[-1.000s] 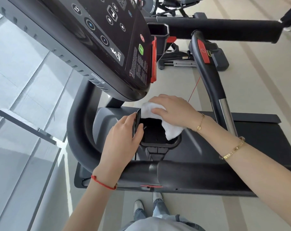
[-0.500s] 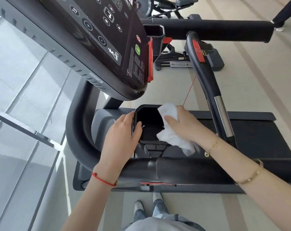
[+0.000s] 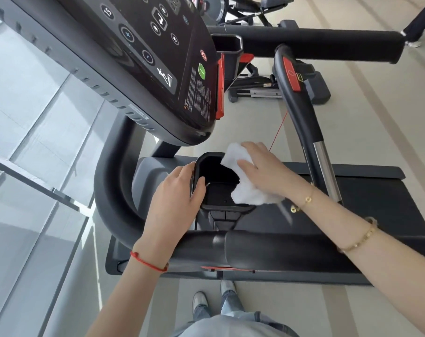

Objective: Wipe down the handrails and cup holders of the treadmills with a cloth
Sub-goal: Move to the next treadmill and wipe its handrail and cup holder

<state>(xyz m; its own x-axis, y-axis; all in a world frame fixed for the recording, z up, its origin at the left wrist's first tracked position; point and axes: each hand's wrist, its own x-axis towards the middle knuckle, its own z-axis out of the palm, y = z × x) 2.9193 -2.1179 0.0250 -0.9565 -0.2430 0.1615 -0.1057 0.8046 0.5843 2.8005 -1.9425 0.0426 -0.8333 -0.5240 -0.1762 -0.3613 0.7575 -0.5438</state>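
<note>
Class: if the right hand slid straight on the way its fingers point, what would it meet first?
Probably the cup holder's far rim, then the left hand gripping its other wall; depth is unclear.

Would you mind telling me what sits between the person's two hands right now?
In the head view, the open black cup holder lies between them: the left hand holds its left rim, and the right hand presses the white cloth over its right rim.
</note>
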